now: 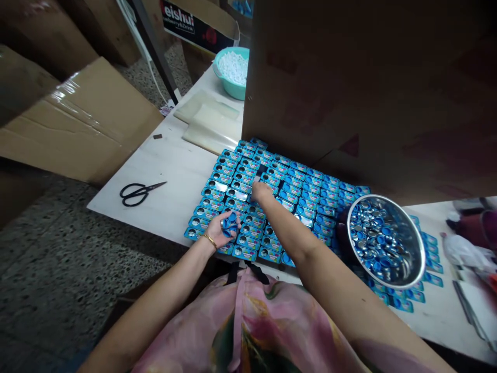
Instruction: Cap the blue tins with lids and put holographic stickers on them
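Rows of small blue printed packs (244,252) cover the middle of the table. In my left hand (222,228), palm up over the near left packs, lie several small round blue caps (230,223). My right hand (262,191) reaches over the upper middle rows, its fingers bent down and pressed together at a pack; what they hold, if anything, is too small to name. Packs on the left show dark or silvery round spots, while many on the right show blue rounds. To the right, a steel bowl (417,259) full of blue and silver caps stands on the packs.
Black scissors (140,193) lie on the white table (116,207) at the left. Clear plastic sheets (213,124) and a green basin (235,90) of white pieces are at the back. A large cardboard box (330,93) walls off the rear. Tweezers-like metal tools (468,305) lie far right.
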Motion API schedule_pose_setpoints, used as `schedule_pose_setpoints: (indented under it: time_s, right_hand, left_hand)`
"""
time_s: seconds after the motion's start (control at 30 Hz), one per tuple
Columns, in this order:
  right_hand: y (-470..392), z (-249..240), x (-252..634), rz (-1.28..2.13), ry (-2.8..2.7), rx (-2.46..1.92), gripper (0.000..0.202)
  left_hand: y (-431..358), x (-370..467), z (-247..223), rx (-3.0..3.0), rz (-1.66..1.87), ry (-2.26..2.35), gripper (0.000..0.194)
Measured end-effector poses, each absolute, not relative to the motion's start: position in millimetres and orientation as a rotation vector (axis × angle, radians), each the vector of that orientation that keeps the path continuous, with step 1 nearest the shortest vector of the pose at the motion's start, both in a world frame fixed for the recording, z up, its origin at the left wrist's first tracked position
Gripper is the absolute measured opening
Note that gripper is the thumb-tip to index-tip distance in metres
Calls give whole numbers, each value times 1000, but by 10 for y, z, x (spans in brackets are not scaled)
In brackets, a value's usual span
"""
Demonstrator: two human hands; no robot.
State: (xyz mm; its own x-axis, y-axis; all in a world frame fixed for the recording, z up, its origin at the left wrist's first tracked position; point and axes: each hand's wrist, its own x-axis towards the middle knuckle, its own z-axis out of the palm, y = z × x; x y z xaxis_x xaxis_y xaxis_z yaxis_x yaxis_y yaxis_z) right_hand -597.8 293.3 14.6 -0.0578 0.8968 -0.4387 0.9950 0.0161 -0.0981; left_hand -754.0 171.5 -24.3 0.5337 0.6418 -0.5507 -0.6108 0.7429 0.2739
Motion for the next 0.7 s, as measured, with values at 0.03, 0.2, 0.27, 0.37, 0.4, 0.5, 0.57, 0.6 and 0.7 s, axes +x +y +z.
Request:
schedule_pose_setpoints:
  time_s: [0.03,0.2,0.27,0.37,0.4,0.5,0.57,0.6,0.7]
  right_hand:
    - [2931,156,-5968,-546,2060,1971,46]
    - [2571,112,-5861,-546,2281,2047,33]
    - [2339,44,-5844,-743,2513,1987,26]
    - [2069,-54,-5821,-1098,2703,1793,22]
    - [2012,-73,-5786,-1160,2713,1794,19]
    - [1889,-84,-5539,-1196,2635,2040,16]
    - [1800,-75,-5316,-1083,2475,2236,15]
    - [1751,-74,-5221,-987,2371,2304,15]
    - [1626,-100,-5104,-700,2115,2302,19]
  left_hand:
    - [1722,-7539,-237,45,747,692,17]
    - [1747,-7499,-240,44,698,841,19]
    - [1754,-7443,-258,65,672,890,19]
    - [1759,-7324,-280,127,612,894,22]
    - [1760,-7288,-280,147,587,869,24]
    - [1768,-7232,-263,172,529,751,26]
    - [1777,-7238,-241,154,523,685,25]
    - [1781,-7247,-230,136,532,665,24]
    - [1786,-7269,-197,70,566,629,22]
